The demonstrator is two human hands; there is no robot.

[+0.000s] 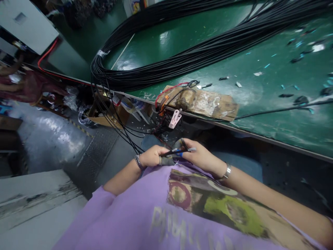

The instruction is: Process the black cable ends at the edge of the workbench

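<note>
Close to my body, my left hand (153,156) is closed round several thin black cables (131,142), whose ends stick out toward the right. My right hand (196,154) is closed at those ends, with its fingertips pinching a black cable. A small blue piece (179,152) and a greyish tip show between the two hands. Worn-looking coverings sit on some fingertips. From my left hand the cables run up and left to a large black cable coil (145,74) on the green table (215,29).
A taped cardboard piece (210,104) with red and black wires and a pink clothespin (175,118) sits at the table's edge. Scraps litter the right side. Below stands a cardboard box (104,116). Another person's arm (10,71) shows far left; a white surface (39,208) is lower left.
</note>
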